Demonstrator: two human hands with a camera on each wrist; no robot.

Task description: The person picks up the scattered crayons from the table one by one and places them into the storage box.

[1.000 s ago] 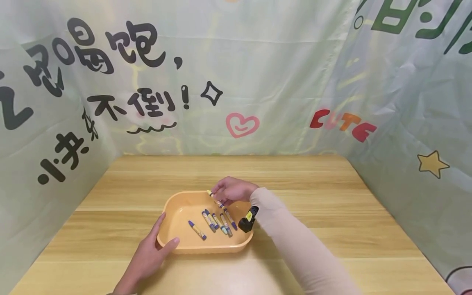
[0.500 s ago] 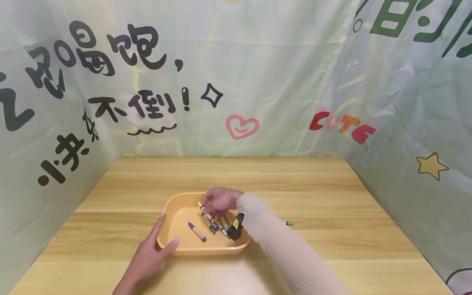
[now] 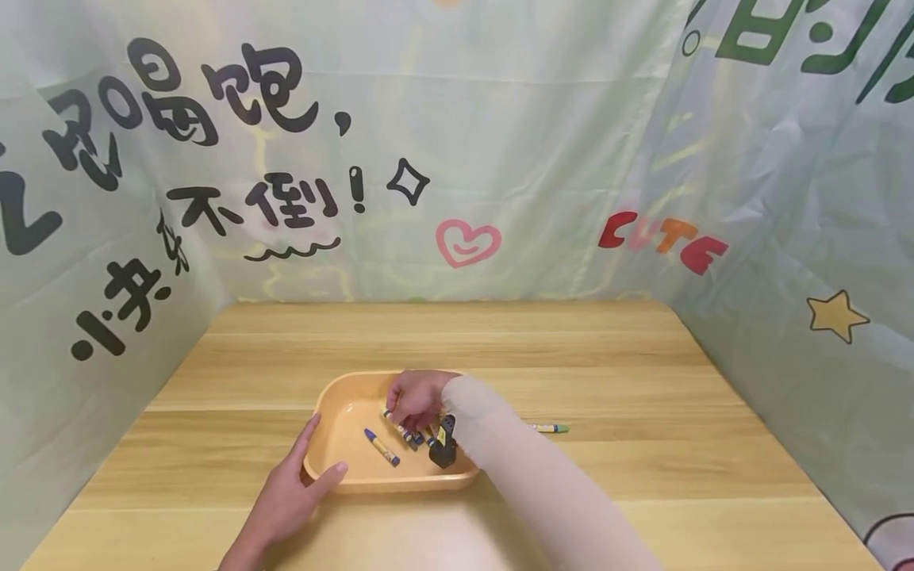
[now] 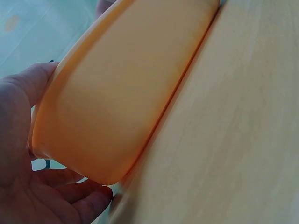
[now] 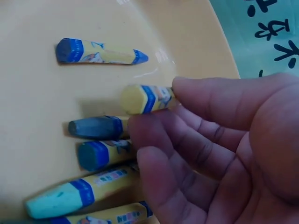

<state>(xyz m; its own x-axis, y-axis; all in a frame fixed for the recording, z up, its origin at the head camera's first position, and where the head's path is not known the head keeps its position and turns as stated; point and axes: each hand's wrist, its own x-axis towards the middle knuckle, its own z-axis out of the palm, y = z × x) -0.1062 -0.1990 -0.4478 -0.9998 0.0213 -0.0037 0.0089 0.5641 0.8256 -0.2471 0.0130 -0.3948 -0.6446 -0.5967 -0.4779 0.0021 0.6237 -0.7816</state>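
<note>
An orange-yellow plastic tray (image 3: pixel 400 482) stands on the wooden table. My left hand (image 3: pixel 289 492) holds its left end, thumb over the rim and fingers round the outer wall, as the left wrist view shows. Inside the tray, my right hand (image 3: pixel 417 396) pinches a yellow crayon (image 5: pixel 149 99) between thumb and fingertips, its yellow end pointing away from the palm. Beneath that crayon lie several others side by side, among them a mint-green crayon (image 5: pixel 60 200) and a grey-blue crayon (image 5: pixel 96 127). Apart from them, a blue crayon (image 5: pixel 100 50) rests on the tray floor.
On the table to the right of the tray lies a green crayon (image 3: pixel 550 429), partly behind my right sleeve (image 3: pixel 528 468). A black wrist camera (image 3: pixel 443 448) covers part of the tray's right side. Printed cloth (image 3: pixel 371 262) walls the table at the back and sides.
My right hand has moved left and lower into the tray with the yellow crayon. The green crayon on the table has come into sight past the sleeve. The left hand has stayed put.
</note>
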